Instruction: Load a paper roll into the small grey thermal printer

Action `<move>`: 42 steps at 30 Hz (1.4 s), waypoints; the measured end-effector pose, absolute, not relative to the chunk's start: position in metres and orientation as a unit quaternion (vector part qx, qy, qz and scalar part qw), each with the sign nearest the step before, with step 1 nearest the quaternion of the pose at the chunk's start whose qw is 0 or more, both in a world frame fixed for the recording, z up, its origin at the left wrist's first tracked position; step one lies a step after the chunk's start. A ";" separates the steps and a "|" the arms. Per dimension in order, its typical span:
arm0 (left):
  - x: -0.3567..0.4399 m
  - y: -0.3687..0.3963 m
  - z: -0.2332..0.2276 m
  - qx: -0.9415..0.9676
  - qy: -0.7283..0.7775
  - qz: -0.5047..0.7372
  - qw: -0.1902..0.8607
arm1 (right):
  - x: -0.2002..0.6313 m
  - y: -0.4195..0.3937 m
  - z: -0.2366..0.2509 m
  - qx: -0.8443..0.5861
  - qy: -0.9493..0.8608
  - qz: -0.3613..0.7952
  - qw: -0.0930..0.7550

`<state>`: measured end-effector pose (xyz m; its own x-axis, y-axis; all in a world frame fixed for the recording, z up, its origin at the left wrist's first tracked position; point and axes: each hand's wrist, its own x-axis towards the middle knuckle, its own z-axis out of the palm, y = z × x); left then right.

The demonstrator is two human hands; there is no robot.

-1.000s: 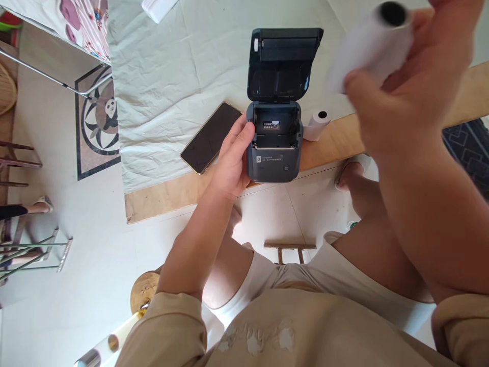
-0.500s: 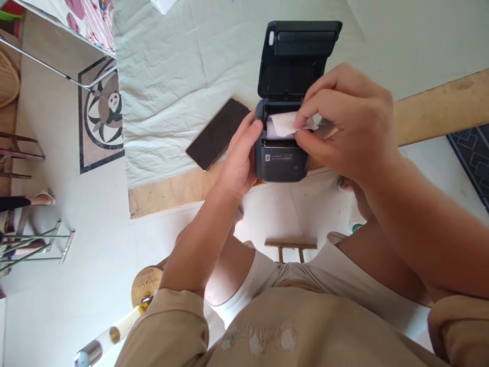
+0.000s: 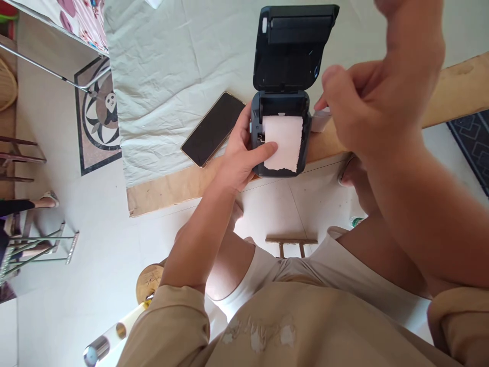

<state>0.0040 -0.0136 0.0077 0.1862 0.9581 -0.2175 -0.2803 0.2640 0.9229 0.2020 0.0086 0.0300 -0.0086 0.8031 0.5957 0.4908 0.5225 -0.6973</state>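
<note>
My left hand [image 3: 244, 153] is closed around the left side of a small dark label printer [image 3: 256, 171], its thumb pressed on a white paper strip [image 3: 284, 145]. The strip comes out of the printer's bay and lies over the front, its lower edge torn and ragged. Hinged up at the back stands the printer's black lid [image 3: 288, 66]. My right hand [image 3: 385, 97] is raised off the printer on the right, fingers apart, nothing visible in it. Beside the printer, a white object [image 3: 320, 121] is partly hidden by that hand; its kind is unclear.
A dark-screened phone [image 3: 214, 130] lies left of the printer on a pale cloth [image 3: 160, 102]. The table's bare wooden edge [image 3: 164, 191] runs in front. Under it is a wooden stool bar [image 3: 292, 241]. Another person's foot [image 3: 48, 200] and a folding metal stand [image 3: 57, 237] are at far left.
My right hand has let go of the paper and moved up and right. The strip now hangs forward over the printer's front, and my left thumb has shifted onto it.
</note>
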 end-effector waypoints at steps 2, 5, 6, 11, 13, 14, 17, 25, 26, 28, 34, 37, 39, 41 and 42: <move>0.003 -0.013 0.008 0.404 0.447 0.459 0.653 | 0.202 0.017 0.034 -0.449 -0.672 0.229 0.543; 0.002 -0.012 0.008 0.420 0.461 0.439 0.647 | 0.200 0.025 0.038 -0.431 -0.641 0.272 0.574; 0.002 -0.012 0.008 0.422 0.462 0.434 0.648 | 0.200 0.025 0.039 -0.437 -0.642 0.260 0.574; 0.001 -0.013 0.003 0.410 0.440 0.458 0.654 | 0.204 0.020 0.041 -0.475 -0.716 0.172 0.481; -0.001 -0.012 0.000 0.415 0.417 0.462 0.663 | 0.205 0.018 0.040 -0.470 -0.771 0.151 0.403; -0.001 -0.011 -0.001 0.420 0.406 0.461 0.668 | 0.205 0.017 0.039 -0.460 -0.795 0.151 0.365; -0.002 -0.009 -0.003 0.424 0.397 0.467 0.667 | 0.202 0.017 0.036 -0.440 -0.825 0.194 0.296; 0.005 -0.011 0.002 0.396 0.379 0.483 0.682 | 0.193 0.014 0.033 -0.494 -0.802 0.209 0.264; 0.006 -0.011 0.003 0.392 0.376 0.482 0.687 | 0.192 0.013 0.033 -0.502 -0.797 0.212 0.260; 0.006 -0.012 0.004 0.384 0.383 0.489 0.683 | 0.192 0.013 0.032 -0.511 -0.790 0.221 0.258; 0.011 -0.012 0.013 0.354 0.354 0.506 0.702 | 0.196 0.011 0.031 -0.523 -0.777 0.204 0.284; 0.012 -0.009 0.014 0.317 0.360 0.509 0.715 | 0.196 0.011 0.029 -0.542 -0.772 0.170 0.285; 0.012 -0.006 0.013 0.301 0.377 0.494 0.723 | 0.197 0.012 0.029 -0.531 -0.784 0.154 0.283; 0.011 -0.004 0.010 0.294 0.386 0.489 0.725 | 0.199 0.012 0.030 -0.513 -0.797 0.150 0.282; 0.010 -0.004 0.009 0.290 0.391 0.491 0.722 | 0.200 0.011 0.031 -0.506 -0.802 0.151 0.278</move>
<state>0.0101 -0.0037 0.0090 0.2122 0.9365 -0.2791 -0.4832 0.3487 0.8031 0.2000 0.0114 0.0313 -0.3331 0.8963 0.2929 0.7280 0.4418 -0.5242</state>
